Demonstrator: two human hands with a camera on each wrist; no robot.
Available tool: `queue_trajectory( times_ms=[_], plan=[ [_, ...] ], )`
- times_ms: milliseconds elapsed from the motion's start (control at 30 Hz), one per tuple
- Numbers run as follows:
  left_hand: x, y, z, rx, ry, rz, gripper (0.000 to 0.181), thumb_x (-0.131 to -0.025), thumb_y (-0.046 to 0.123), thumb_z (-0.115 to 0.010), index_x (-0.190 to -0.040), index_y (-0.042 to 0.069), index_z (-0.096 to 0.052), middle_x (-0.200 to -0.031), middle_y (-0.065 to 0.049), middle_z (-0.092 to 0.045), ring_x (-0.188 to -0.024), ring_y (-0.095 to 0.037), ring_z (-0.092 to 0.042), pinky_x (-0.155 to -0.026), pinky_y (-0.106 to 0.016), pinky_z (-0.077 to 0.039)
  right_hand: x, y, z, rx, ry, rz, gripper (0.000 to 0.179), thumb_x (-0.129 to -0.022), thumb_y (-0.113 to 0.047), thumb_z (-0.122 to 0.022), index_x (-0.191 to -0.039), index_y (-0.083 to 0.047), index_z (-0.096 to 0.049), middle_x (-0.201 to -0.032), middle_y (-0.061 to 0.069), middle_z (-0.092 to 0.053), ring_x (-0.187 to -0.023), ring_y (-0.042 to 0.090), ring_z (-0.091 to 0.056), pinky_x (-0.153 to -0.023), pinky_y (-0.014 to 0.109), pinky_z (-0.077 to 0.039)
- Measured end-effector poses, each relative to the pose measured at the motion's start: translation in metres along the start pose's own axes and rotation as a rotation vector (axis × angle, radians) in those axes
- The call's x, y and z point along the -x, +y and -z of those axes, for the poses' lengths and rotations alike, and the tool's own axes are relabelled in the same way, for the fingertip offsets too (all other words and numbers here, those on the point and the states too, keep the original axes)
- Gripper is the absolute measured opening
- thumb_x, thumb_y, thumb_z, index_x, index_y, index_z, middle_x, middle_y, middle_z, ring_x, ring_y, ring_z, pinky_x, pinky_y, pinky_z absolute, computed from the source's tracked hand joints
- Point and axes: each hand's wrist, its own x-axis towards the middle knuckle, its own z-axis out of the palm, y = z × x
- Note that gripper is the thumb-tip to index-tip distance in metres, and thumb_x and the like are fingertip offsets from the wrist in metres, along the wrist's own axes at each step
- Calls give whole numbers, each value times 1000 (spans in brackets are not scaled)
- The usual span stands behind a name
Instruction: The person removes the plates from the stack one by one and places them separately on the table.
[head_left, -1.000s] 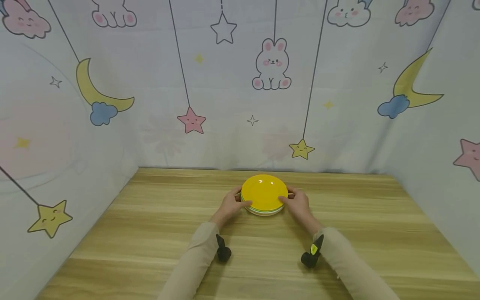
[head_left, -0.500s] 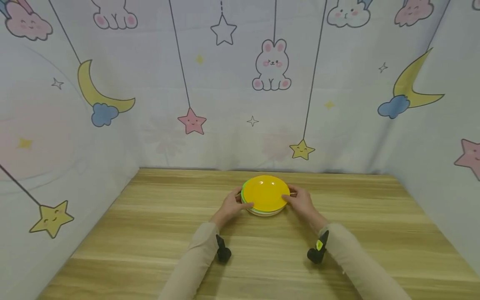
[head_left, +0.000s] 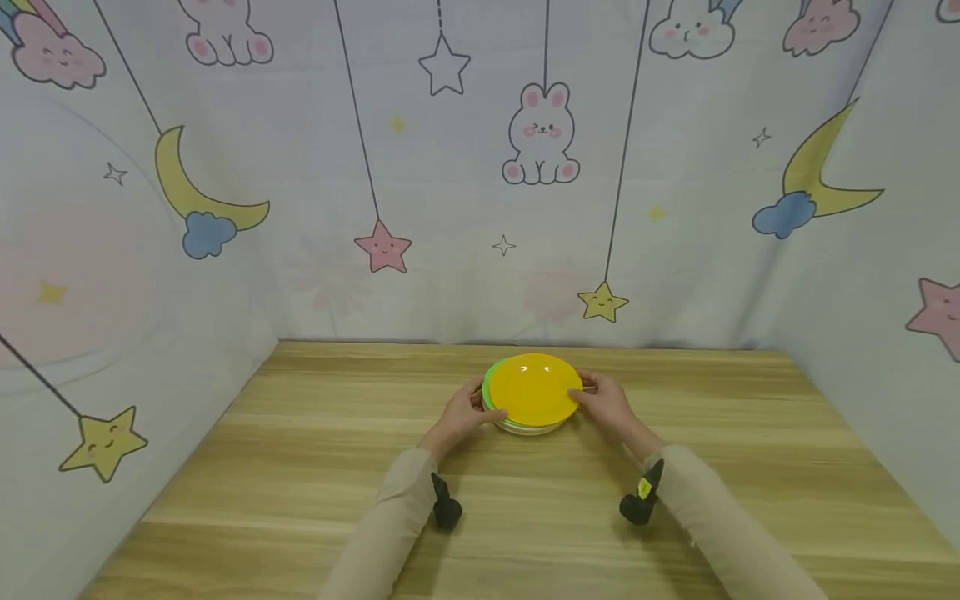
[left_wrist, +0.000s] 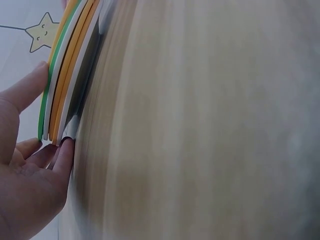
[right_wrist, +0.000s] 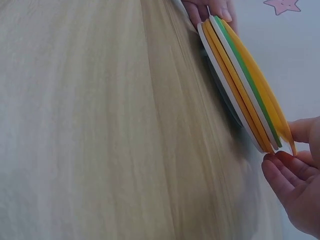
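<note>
A stack of several round plates sits near the table's back edge in the head view. On top is a yellow plate (head_left: 536, 389), shifted right so that a sliver of the green plate (head_left: 488, 390) beneath shows at left. Below these, orange plates (right_wrist: 239, 92) and white ones appear edge-on in the right wrist view. My right hand (head_left: 606, 406) pinches the yellow plate's right rim, which stands slightly apart from the green one there. At the left side, my left hand (head_left: 457, 415) holds the stack, thumb at the upper rim and fingers around the lower edge.
The wood-grain table (head_left: 525, 517) spreads in front of the plates and to both sides. A white cloth backdrop (head_left: 450, 292) printed with stars, moons and rabbits closes off the back and sides. Each wrist carries a small black camera (head_left: 447, 508).
The yellow plate has slid a little to the right with my right hand, uncovering the green plate's left rim. My left hand has stayed nearly in place on the stack.
</note>
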Motion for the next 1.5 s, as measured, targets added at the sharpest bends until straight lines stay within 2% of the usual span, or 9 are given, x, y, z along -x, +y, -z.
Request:
queue_trajectory(
  times_ms=[300,500,600,833,967,1133,1300,1500],
  plan=[
    [5,8,0,3,-12,-2,76,-77,11,-72,-138,-3,-29,-135,-22,-41,-113,-33,-51,-93,-39,-44,2,-2,7,-24,-8,-2,50,-85,-10,-63,-127,11,-45,-113,26,-55,-93,30,-59,-71,26,-53],
    [17,26,1,-8,-29,-7,73,-79,8,-69,-138,-6,-28,-131,-24,-43,-110,-34,-52,-91,-39,-45,0,1,11,-171,-48,-35,56,-83,-9,-65,-131,8,-42,-123,28,-48,-91,23,-61,-73,29,-54],
    [19,30,1,-13,-23,5,73,-80,8,-69,-138,-6,-27,-133,-24,-42,-112,-35,-50,-93,-40,-44,0,3,12,-249,-83,-52,58,-82,-6,-65,-132,7,-39,-126,28,-44,-88,19,-62,-75,31,-54],
    [20,32,1,-16,-11,30,73,-80,7,-68,-138,-7,-26,-139,-24,-34,-119,-35,-45,-97,-41,-40,3,5,16,-308,-146,-43,60,-84,-4,-61,-136,7,-32,-129,30,-41,-83,12,-61,-77,30,-53],
    [18,30,2,-7,-16,28,73,-80,8,-69,-138,-7,-27,-139,-24,-34,-118,-35,-46,-96,-39,-42,6,7,17,-376,-175,-49,60,-85,0,-57,-138,7,-28,-129,31,-40,-81,11,-61,-76,31,-53],
    [9,16,2,-6,-4,11,76,-77,10,-72,-137,-5,-30,-138,-23,-35,-116,-35,-48,-94,-39,-44,9,5,18,-434,-198,-89,61,-87,3,-54,-140,5,-25,-130,30,-39,-77,13,-62,-78,38,-53],
    [0,-1,0,-27,17,16,78,-76,15,-73,-139,-1,-30,-140,-19,-34,-117,-31,-48,-92,-35,-45,13,1,17,-452,-199,-100,60,-89,3,-51,-141,5,-21,-132,31,-37,-73,13,-61,-77,37,-53],
    [-1,-5,-1,-28,15,-13,77,-77,14,-73,-139,-1,-30,-140,-20,-35,-115,-31,-50,-91,-36,-46,17,-6,17,-462,-176,-123,60,-89,4,-49,-141,5,-20,-131,31,-37,-71,11,-60,-75,34,-54]
  ],
)
